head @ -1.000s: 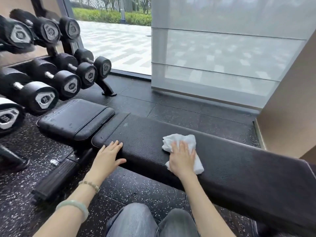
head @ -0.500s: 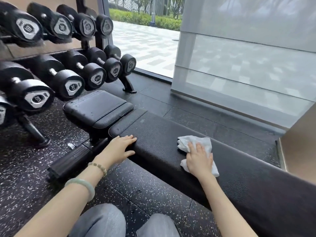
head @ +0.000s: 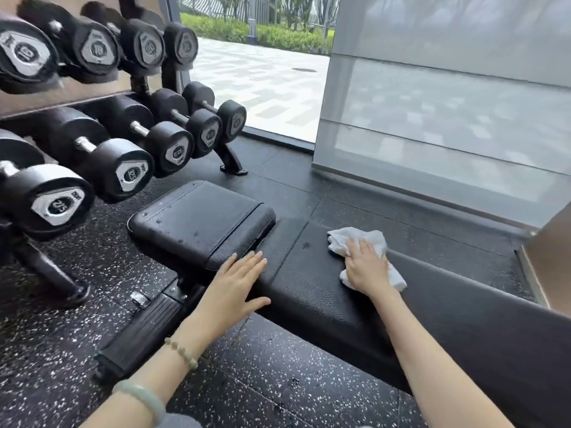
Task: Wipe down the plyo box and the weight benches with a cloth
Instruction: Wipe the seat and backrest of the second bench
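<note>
The floor (head: 278, 381) is black rubber, flecked all over with white specks; past it, a tall window (head: 256, 81) shows pale paving and a green hedge, and a grey translucent blind (head: 448, 118) hangs in flat horizontal bands over its right part. The desk (head: 340, 307) runs from the middle to the lower right, a long, low slab of black pebbled padding with rounded edges; its smaller seat pad (head: 197, 220) lies just beyond the left end, squarish, stitched along the rim and dotted with droplets, with a narrow gap between the two; a ribbed black beam (head: 142, 332) runs out beneath it along the floor. At the left, a rack holds two tiers of dumbbells (head: 123, 168), matte black heads with silver hexagonal end plates and bright steel handles. The left grip (head: 231, 288) lies released, its fingers straight and together, flat on the left end of the long pad, its fingertips at the gap. The right grip (head: 366, 268) is also released, its fingers spread and pressing down flat on the cloth (head: 346, 239); the cloth is white, soft and crumpled, lying on top of the desk near its far edge, with folds showing in front of and behind the palm. On the left wrist sit a string of small pale beads (head: 182, 353) and a smooth, pale green bangle (head: 142, 396).
</note>
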